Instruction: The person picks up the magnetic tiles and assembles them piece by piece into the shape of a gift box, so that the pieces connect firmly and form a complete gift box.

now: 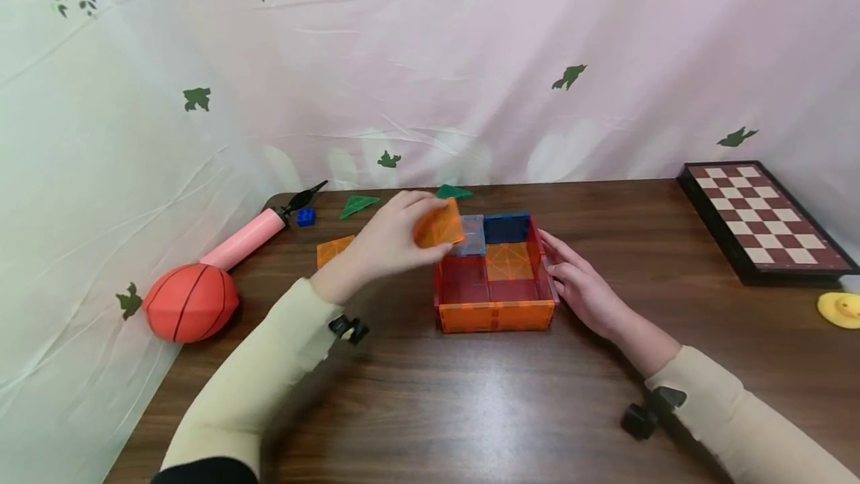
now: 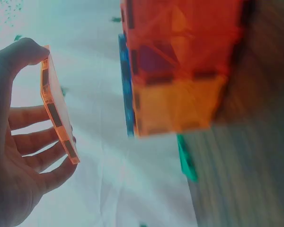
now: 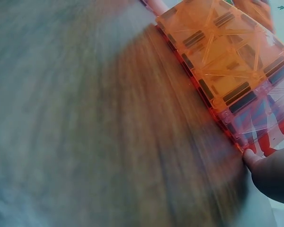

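While the left hand (image 1: 386,241) hovers just left of centre in the head view, it pinches an orange square tile (image 1: 440,224) between thumb and fingers, tile tilted, at the upper-left corner of the tile box (image 1: 495,275). Left wrist view confirms: thumb on the tile's top edge, fingers (image 2: 35,142) loosely curled behind it, tile (image 2: 57,111) edge-on and apart from the box (image 2: 177,71).

Box sits mid-frame on the brown table (image 1: 470,409), open-topped: orange front wall, red side walls, blue tiles at the back, an orange tile lying inside.

Right hand (image 1: 581,282) lies flat against the box's right wall, fingers straight, gripping nothing. Right wrist view is blurred; only a fingertip (image 3: 253,158) shows touching the box's edge (image 3: 227,61).

Rest of the table:
- another orange tile (image 1: 334,249) lying flat, left of the left hand
- green triangle tiles (image 1: 357,205) behind the hand
- pink pump (image 1: 251,236), small blue block (image 1: 305,216), orange ball (image 1: 191,302) at left
- chessboard (image 1: 762,219) upper right, yellow duck (image 1: 840,309) at the right edge
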Action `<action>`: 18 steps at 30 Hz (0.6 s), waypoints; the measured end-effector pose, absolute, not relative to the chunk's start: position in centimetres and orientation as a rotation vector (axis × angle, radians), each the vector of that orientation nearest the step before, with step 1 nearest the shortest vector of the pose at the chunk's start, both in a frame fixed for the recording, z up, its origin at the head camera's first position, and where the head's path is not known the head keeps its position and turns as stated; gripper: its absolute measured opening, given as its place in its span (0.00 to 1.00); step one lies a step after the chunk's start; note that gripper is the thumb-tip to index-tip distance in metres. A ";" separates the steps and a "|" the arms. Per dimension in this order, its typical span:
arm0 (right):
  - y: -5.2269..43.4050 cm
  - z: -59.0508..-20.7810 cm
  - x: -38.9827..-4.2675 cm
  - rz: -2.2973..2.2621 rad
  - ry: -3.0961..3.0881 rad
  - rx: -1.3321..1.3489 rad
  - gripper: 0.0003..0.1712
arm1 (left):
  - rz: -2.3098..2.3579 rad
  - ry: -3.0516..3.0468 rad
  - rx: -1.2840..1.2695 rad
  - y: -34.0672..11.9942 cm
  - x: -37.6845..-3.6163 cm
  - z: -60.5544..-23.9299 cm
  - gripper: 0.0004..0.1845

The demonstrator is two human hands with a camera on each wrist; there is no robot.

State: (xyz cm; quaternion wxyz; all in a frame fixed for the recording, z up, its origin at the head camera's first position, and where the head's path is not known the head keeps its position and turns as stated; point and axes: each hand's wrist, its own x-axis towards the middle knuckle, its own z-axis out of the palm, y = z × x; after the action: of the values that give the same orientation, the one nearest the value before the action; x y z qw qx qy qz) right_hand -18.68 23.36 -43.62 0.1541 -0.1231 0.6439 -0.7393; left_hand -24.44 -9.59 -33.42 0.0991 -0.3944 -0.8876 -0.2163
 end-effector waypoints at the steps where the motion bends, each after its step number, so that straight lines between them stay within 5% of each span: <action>1: 23.4 -43.7 -18.6 -2.120 1.844 -0.349 0.37 | -0.624 -2.645 -1.181 -8.6 -25.0 -33.1 0.33; 18: 23.4 -43.9 -18.6 -2.129 1.835 -0.363 0.38 | -0.432 -2.897 -1.434 2.4 -29.0 -32.7 0.35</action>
State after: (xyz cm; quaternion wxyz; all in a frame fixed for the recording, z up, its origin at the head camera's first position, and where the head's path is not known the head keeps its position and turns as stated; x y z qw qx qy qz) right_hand -18.64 23.38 -43.89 0.1532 -0.1265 0.6398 -0.7424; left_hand -28.98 2.38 -32.75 -0.0596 -0.4390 -0.8867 -0.1323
